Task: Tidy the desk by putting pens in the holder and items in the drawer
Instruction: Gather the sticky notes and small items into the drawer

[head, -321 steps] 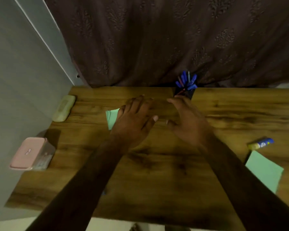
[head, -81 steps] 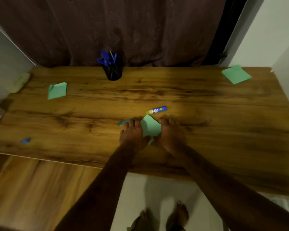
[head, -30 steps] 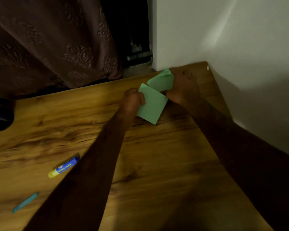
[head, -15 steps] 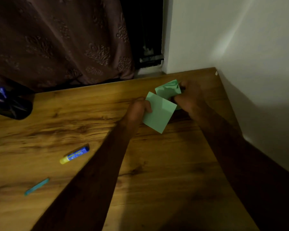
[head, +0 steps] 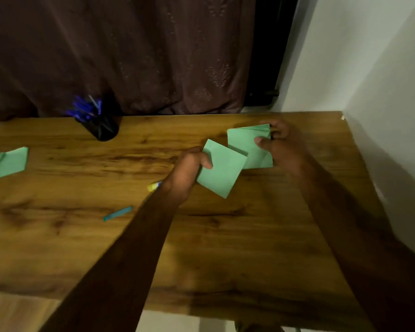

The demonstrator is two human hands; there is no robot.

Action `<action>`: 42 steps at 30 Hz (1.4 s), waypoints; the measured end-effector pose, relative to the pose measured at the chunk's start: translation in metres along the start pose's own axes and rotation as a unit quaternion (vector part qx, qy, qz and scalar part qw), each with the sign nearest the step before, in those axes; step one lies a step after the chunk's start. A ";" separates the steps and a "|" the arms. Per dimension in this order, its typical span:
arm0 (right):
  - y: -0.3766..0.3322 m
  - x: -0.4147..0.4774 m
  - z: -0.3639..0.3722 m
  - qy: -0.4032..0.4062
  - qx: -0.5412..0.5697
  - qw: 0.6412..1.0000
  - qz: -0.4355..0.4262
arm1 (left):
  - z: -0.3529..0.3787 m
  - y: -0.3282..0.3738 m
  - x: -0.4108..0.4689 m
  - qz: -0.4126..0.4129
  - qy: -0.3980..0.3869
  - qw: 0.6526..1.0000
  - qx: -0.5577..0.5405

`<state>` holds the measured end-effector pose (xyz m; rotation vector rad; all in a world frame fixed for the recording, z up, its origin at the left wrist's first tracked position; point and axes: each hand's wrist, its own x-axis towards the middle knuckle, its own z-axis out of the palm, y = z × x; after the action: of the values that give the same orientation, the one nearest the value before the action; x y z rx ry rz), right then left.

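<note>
The left hand [head: 189,171] is pinching one note [head: 222,173] and the right hand [head: 282,149] is gripping a second note [head: 246,142] over the tabletop's [head: 225,248] right end; item collection is proceeding, likely calling next for stacking both and finding the unseen drawer.

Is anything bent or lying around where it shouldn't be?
Yes. The green paper square far left has a folded corner. A thin teal stick lies loose on the wooden desk, outside the black pen holder. The green paper sheets in the right hand look creased on top.
</note>
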<state>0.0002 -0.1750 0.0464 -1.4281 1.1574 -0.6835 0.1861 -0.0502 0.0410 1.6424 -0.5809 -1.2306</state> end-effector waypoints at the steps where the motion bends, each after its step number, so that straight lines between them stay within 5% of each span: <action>1: -0.004 -0.014 0.014 -0.012 0.001 1.000 0.000 | -0.015 -0.004 -0.014 0.006 0.004 1.000 0.003; 13: -0.039 -0.231 0.213 -0.124 0.025 0.992 0.004 | -0.216 -0.092 -0.244 0.028 0.084 0.996 -0.024; 18: -0.024 -0.300 0.297 -0.224 -0.019 0.974 0.030 | -0.290 -0.140 -0.324 0.010 0.190 0.979 -0.076; 29: 0.053 -0.386 0.447 -0.443 -0.214 0.870 0.039 | -0.381 -0.230 -0.421 -0.068 0.324 0.927 -0.177; 34: 0.079 -0.402 0.481 -0.460 -0.362 0.809 -0.051 | -0.392 -0.235 -0.418 -0.097 0.326 0.931 -0.131; 42: 0.094 -0.395 0.491 -0.474 -0.414 0.772 -0.082 | -0.400 -0.256 -0.400 -0.119 0.321 0.937 -0.063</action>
<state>0.2760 0.3874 -0.0707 -2.2271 0.4705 0.5616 0.3580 0.5456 0.0025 1.9064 0.1056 -0.7929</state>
